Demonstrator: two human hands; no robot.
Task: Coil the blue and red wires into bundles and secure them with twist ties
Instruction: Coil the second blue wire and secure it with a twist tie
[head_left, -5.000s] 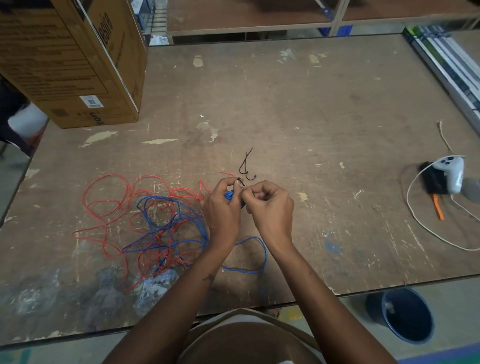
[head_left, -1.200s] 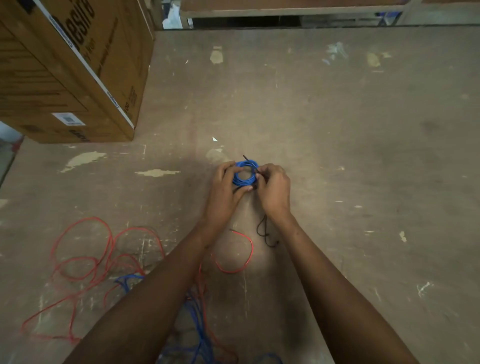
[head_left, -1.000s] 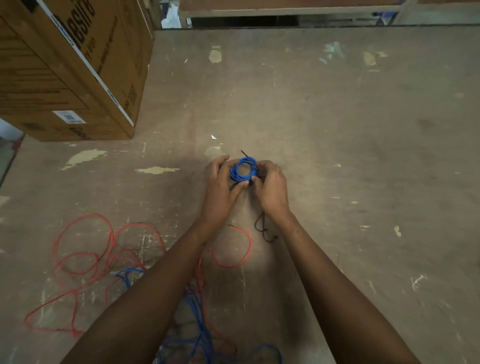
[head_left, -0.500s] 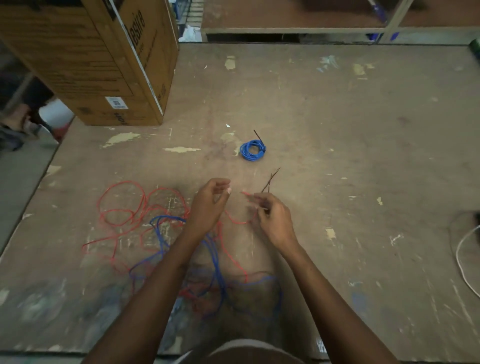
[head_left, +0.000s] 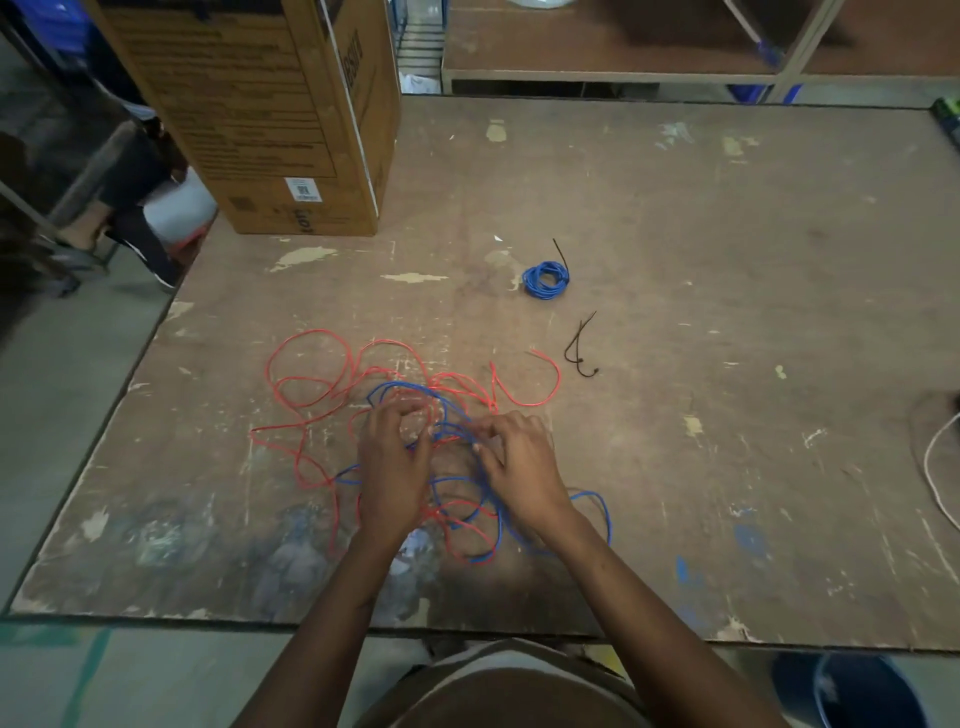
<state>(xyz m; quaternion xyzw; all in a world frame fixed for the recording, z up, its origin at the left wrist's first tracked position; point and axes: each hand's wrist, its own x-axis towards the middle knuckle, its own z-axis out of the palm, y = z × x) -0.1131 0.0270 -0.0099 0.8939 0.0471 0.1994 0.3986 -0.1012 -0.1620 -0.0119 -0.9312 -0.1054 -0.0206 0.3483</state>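
On the table (head_left: 727, 322), one blue bundle (head_left: 545, 280) lies tied. The left hand (head_left: 395, 457) and right hand (head_left: 519, 462) work in the loose red and blue wires (head_left: 322, 395) (their grasp cannot be told). Spare twist ties (head_left: 581, 351) wait nearby; the remaining coils are not yet made.

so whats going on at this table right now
A person is sorting wires on a worn wooden table. One small blue coil lies bundled further back with a black tie sticking out of it. Spare black twist ties lie loose beside it. Both the left hand and right hand are down in the tangle of loose red and blue wires, fingers working among the strands; none of the red is coiled yet.
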